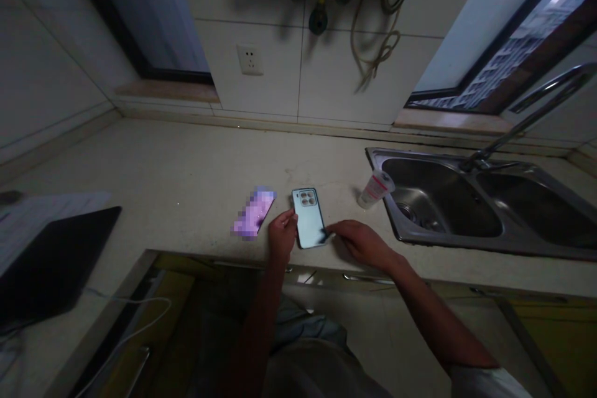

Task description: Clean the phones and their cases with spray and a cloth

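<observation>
Bare arms (438,317) reach to a pale blue phone (308,217) between the hands. Fingers of the left hand (282,236) and right hand (359,242) touch its edges, but I cannot tell if they pinch. A slip could knock it off the surface (140,161) near the hands, or into the sink (438,199) past the right hand.

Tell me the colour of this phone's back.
The phone's back is pale blue-green, best seen in the head view.

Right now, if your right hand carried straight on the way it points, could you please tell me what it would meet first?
It would meet the pale blue smartphone, lying back up. The right hand seems to be touching the phone's lower right edge, though depth is hard to judge. Beyond the phone is the left hand.
</observation>
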The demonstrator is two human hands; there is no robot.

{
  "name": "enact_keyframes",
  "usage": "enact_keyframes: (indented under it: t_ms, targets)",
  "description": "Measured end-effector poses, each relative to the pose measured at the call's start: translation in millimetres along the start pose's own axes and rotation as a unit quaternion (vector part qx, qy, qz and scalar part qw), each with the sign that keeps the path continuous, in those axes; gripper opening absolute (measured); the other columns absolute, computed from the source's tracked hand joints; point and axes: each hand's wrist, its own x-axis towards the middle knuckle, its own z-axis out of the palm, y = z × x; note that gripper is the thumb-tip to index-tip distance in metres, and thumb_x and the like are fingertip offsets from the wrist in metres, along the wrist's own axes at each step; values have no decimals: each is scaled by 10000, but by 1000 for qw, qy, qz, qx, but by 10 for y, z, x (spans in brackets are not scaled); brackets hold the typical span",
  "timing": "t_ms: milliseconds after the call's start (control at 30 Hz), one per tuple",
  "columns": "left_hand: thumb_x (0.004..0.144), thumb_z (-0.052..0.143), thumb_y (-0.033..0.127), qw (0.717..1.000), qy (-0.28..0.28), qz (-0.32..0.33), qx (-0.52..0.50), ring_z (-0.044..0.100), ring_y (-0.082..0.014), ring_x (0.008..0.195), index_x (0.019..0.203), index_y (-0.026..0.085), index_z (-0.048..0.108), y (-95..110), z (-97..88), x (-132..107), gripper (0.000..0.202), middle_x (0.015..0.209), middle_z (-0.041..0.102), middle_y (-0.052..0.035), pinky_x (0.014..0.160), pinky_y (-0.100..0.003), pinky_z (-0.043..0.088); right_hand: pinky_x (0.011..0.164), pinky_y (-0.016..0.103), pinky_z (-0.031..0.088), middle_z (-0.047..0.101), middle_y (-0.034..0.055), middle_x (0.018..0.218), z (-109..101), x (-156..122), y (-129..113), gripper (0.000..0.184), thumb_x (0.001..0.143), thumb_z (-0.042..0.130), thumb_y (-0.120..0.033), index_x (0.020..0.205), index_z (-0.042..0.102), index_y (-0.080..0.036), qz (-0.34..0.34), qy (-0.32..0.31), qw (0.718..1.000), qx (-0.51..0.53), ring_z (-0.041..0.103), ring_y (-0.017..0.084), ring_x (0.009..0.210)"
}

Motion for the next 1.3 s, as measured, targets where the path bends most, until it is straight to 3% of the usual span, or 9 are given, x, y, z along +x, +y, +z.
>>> enact_keyframes:
  t_ms: [167,267,433,633,800,967,1067,1133,1300]
  targets:
    - [720,754,279,1000,-8,17,9,715,-211,820,989,118,737,-5,-1,30,313,937,768,-120,684,-294,553,834,379,552,754,100,1053,12,-28,234,350,948,437,-295,1159,691,-178,145,178,969,87,706,241,926]
    - [723,750,244,999,-17,36,27,714,-222,835,917,136,750,6,34,43,222,856,764,-100,764,-335,558,672,334,550,736,57,827,152,48,330,363,931,444,-373,1081,705,-170,211,212,939,169,667,205,703]
    - [758,694,222,983,-24,105,151,710,-233,814,850,172,761,61,57,57,125,850,767,-104,788,-334,535,733,338,544,741,62,855,326,227,345,350,905,474,-432,936,705,-171,221,195,936,193,663,201,769]
    - [757,687,272,934,-6,162,317,698,-254,882,876,217,761,148,16,20,150,855,761,-113,804,-306,483,754,322,512,769,95,969,278,334,179,329,939,509,-405,1091,708,-192,254,50,965,34,705,219,819]
    - [772,671,315,908,-2,199,369,677,-273,934,960,209,753,190,-60,-14,231,879,752,-127,861,-334,471,778,326,514,772,96,1026,268,329,121,339,948,511,-400,1155,700,-207,260,34,965,0,719,248,926]
    - [844,555,315,809,82,304,496,579,-342,1161,1267,121,637,419,-399,55,472,1202,682,-206,1030,-459,400,816,330,515,773,76,1057,262,264,150,313,945,515,-392,1091,729,-216,249,45,967,36,715,236,938]
    - [839,552,379,725,139,253,626,500,-409,1251,1441,22,439,604,-567,123,708,1363,561,-278,1003,-510,406,843,324,508,777,59,1050,268,247,158,300,935,512,-374,1041,747,-221,240,61,966,74,712,231,957]
    - [835,550,429,688,125,193,688,551,-410,1175,1466,-16,375,680,-595,163,792,1300,591,-293,941,-490,443,838,319,504,780,54,1037,280,248,155,294,925,509,-356,1020,755,-225,241,70,964,83,713,229,952]
    - [829,514,463,646,121,158,737,594,-386,1071,1429,31,428,685,-510,234,744,1157,652,-245,836,-446,465,811,326,497,786,55,1020,305,239,146,303,913,504,-353,1013,763,-231,243,78,964,80,718,241,930]
